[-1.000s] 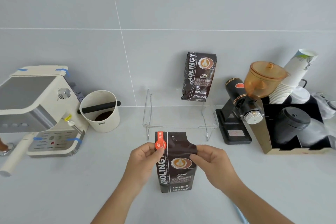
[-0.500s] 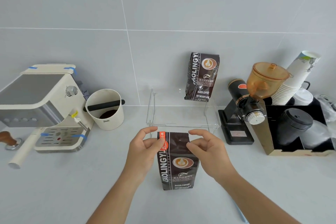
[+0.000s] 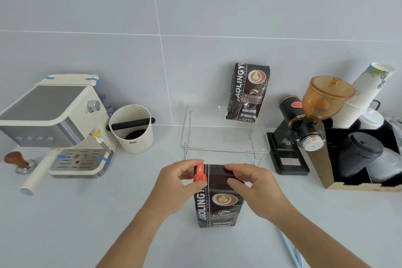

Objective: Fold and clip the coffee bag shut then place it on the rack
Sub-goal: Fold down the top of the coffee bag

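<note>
Both my hands now pinch the coffee bag [image 3: 217,198] top: left hand [image 3: 178,183] grips the orange clip [image 3: 199,175] corner, right hand [image 3: 250,187] the opposite corner; fold starting, rack [image 3: 224,137] just behind bag.

Bag [image 3: 218,202] stands upright at lower centre of frame on counter [image 3: 87,224], w/ left hand [image 3: 177,185] at its top-left corner and right hand [image 3: 253,188] at its top-right. Rack [image 3: 224,137] sits just behind bag, mid-frame. 2nd bag [image 3: 248,91] is on rack's back right, against wall [image 3: 195,6]. Espresso machine [image 3: 56,124] at left edge; tamper [image 3: 18,162] left of it, knock box [image 3: 131,128] to its right. Grinder [image 3: 304,128] right of rack; cup stack [image 3: 361,98] upper right, behind organiser [image 3: 359,159].
</note>
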{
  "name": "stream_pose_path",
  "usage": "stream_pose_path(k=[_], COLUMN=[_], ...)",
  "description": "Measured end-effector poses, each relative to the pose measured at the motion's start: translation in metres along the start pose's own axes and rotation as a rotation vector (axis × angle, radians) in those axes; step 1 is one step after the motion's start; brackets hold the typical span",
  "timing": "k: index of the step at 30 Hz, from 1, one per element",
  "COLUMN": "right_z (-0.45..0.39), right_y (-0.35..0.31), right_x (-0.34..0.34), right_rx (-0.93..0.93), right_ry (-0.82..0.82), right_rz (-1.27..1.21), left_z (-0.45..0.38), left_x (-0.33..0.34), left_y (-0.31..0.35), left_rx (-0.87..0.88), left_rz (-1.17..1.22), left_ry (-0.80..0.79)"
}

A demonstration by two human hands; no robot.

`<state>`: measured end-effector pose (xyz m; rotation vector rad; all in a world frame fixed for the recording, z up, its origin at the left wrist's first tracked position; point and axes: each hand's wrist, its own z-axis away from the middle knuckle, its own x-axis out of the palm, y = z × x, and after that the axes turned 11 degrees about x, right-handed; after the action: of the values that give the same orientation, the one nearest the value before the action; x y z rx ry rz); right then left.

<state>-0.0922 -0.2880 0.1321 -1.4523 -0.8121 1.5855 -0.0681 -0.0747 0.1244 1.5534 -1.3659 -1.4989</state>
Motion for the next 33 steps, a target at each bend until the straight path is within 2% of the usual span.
stream_pose_path(k=[3, 7, 11, 15, 18, 22, 26, 33], right_z=[0.001, 0.001, 0.000, -0.004, -0.008, -0.014, -0.020, -0.032], right_y=[-0.006, -0.009, -0.011, -0.013, -0.016, -0.017, -0.017, -0.017], right_x=[0.002, 0.001, 0.000, -0.001, 0.001, 0.005, 0.004, -0.001], right_rx=[-0.044, -0.073, -0.033, 0.143, 0.264, 0.369, 0.445, 0.573], right_ry=[0.005, 0.008, -0.011, -0.085, -0.084, -0.055, -0.089, -0.236], right_rz=[0.130, 0.216, 0.179, 0.035, -0.120, -0.242, -0.311, -0.214], left_z=[0.000, -0.005, -0.005, -0.006, -0.007, -0.007, -0.004, -0.004], left_x=[-0.003, -0.010, -0.008, -0.002, 0.003, 0.008, 0.009, 0.015], left_y=[0.003, 0.003, 0.001, -0.003, -0.005, -0.008, -0.010, -0.016], left_rx=[0.095, 0.135, 0.100, -0.045, -0.087, -0.098, -0.105, -0.156], left_rz=[-0.200, -0.268, -0.171, 0.096, 0.236, 0.234, 0.200, 0.254], left_ry=[-0.061, -0.144, -0.153, -0.095, -0.062, -0.058, -0.124, -0.096])
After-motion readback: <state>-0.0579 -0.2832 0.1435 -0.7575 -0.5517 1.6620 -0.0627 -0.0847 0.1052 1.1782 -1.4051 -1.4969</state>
